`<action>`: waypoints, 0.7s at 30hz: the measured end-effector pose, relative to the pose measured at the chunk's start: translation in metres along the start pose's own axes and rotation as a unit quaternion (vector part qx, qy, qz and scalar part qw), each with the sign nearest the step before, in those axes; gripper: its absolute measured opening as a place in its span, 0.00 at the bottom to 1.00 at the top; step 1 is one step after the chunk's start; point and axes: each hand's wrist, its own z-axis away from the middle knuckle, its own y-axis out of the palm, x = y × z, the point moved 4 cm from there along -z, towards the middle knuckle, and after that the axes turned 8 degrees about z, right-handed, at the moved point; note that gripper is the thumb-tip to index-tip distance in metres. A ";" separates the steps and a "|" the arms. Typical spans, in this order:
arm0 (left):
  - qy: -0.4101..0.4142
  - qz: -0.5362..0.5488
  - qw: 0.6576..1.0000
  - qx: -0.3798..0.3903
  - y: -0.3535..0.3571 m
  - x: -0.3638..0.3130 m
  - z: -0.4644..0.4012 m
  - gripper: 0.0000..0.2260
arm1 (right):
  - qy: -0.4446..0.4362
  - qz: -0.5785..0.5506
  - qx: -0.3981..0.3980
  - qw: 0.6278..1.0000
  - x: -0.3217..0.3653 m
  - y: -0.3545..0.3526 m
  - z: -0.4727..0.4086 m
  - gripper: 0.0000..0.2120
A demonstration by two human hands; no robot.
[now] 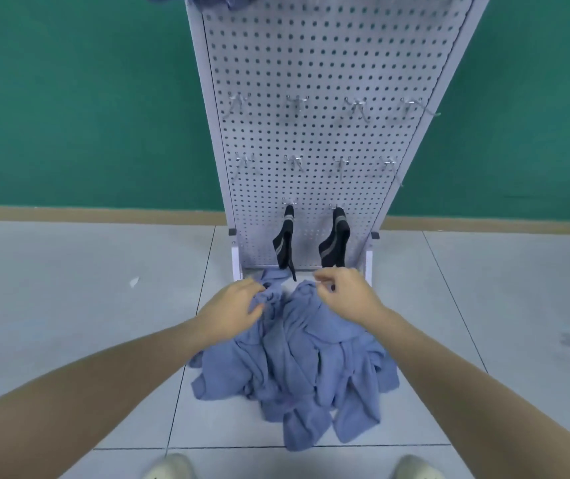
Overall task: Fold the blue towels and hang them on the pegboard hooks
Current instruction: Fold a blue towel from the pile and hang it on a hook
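A crumpled heap of blue towels (pixel 297 368) lies on the floor tiles in front of the white pegboard (pixel 318 81). My left hand (pixel 233 307) grips a bunched upper edge of the heap, fingers curled into the cloth. My right hand (pixel 344 293) pinches the upper right edge of a towel between thumb and fingers. Two rows of bare metal hooks (pixel 297 105) stick out of the pegboard above. More blue cloth (pixel 217 0) hangs at the very top of the board, cut off by the frame.
Two black socks (pixel 285 240) (pixel 335 238) hang from the lowest hooks, just behind my hands. The pegboard stands on white feet against a green wall (pixel 79 98). My two shoes (pixel 169 466) show at the bottom edge. Grey floor tiles spread to both sides.
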 end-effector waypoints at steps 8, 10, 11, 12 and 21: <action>-0.074 0.114 0.981 0.140 0.090 0.010 -0.052 0.37 | 0.027 0.082 0.147 0.985 -0.087 0.083 0.003 0.41; -0.089 0.113 0.979 0.147 0.109 0.013 -0.058 0.40 | 0.034 0.084 0.140 0.986 -0.099 0.099 0.002 0.40; -0.089 0.096 0.982 0.139 0.113 0.012 -0.060 0.35 | 0.032 0.090 0.124 0.988 -0.102 0.103 0.001 0.36; -0.081 0.083 0.985 0.124 0.115 0.012 -0.061 0.26 | 0.025 0.095 0.098 0.990 -0.104 0.106 0.000 0.30; -0.011 0.197 0.980 -0.012 0.047 -0.018 -0.039 0.10 | 0.036 -0.057 -0.025 0.997 -0.086 0.041 -0.005 0.14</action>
